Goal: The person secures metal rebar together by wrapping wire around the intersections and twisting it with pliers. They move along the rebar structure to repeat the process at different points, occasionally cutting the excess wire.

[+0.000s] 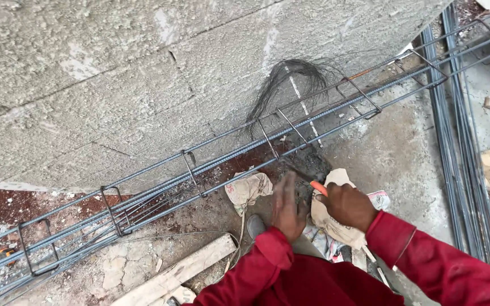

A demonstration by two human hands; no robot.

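A rough grey block wall (143,68) fills the far side. The cracked concrete floor (404,153) shows reddish dirt on the left, with a wooden plank (182,272) lying near and flat daylight throughout.

The one camera rides on my head, looking steeply down and close over my hands (313,207) toward the wall (114,85) and floor (392,153).

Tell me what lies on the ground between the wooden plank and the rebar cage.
In the head view, between the wooden plank and the rebar cage, only cracked concrete ground shows, crossed by thin loose wire.
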